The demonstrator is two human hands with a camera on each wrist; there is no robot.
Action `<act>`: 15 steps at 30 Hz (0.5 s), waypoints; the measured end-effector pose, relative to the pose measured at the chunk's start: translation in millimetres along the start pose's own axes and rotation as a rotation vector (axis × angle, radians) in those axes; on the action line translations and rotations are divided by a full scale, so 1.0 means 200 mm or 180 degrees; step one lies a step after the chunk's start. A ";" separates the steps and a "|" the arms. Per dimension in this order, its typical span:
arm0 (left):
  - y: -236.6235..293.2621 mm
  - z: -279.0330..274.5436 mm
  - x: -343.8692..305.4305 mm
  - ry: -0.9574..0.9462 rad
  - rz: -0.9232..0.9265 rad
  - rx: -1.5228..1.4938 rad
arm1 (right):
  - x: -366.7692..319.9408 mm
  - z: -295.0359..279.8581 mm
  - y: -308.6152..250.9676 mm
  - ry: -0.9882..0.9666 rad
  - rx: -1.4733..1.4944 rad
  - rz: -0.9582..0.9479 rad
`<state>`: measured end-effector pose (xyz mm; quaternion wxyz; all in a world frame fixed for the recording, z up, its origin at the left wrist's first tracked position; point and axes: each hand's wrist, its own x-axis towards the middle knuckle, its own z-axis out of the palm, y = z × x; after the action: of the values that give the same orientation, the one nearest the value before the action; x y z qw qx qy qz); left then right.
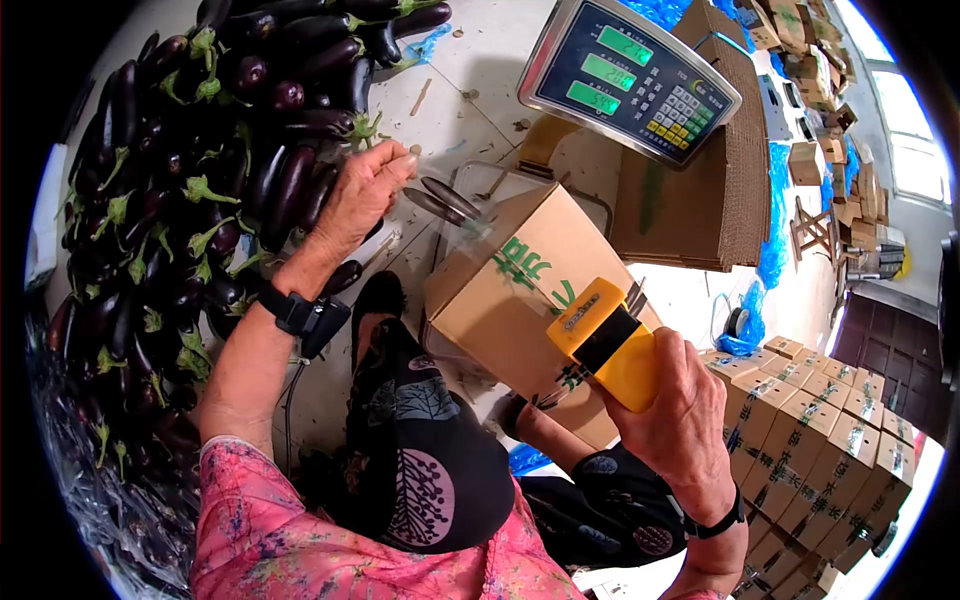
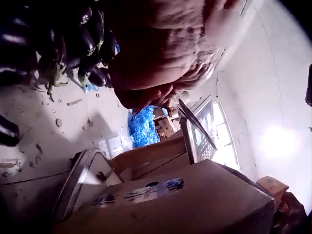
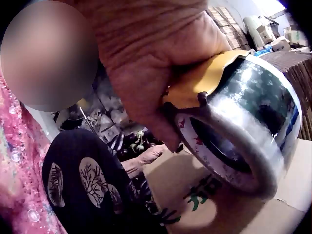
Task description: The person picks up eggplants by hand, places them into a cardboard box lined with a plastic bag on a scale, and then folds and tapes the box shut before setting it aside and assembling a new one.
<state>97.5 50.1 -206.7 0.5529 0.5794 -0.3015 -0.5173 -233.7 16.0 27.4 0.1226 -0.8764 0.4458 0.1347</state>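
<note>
My left hand (image 1: 360, 195) is raised at the left end of a cardboard box (image 1: 485, 310), thumb and fingers pinched together. From its fingertips a thin glossy strip of tape (image 2: 197, 124) runs toward the box, showing dark where it catches the light. My right hand (image 1: 685, 425) grips a yellow tape dispenser (image 1: 640, 375) close over the box's right part. In the right wrist view the dispenser's wide tape roll (image 3: 258, 92) faces the camera, its hollow core visible. Green print marks the box, which lies tilted in front of my knees.
Many eggplants (image 1: 285, 195) are heaped on the floor at left. A scale display (image 1: 630, 80) with lit green numbers stands behind the box, near flattened cardboard (image 1: 690, 200). Packed boxes (image 1: 800, 430) are stacked at right. Blue plastic (image 1: 745, 325) lies nearby.
</note>
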 end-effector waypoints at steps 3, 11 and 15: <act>-0.08 0.04 0.01 0.0128 0.0385 0.0815 | 0.04 0.01 -0.01 -0.0025 -0.0056 -0.0008; -0.56 0.33 0.06 0.0094 0.0597 0.1592 | 0.09 0.05 0.00 -0.0009 -0.0085 -0.0066; -0.44 0.38 0.02 -0.0156 0.0804 0.1769 | 0.09 0.06 0.01 0.0097 -0.0015 -0.0150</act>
<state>8.4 38.9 -280.3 0.4258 0.6537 -0.5144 -0.3560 -225.5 5.3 10.4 0.1168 -0.8889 0.4265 0.1194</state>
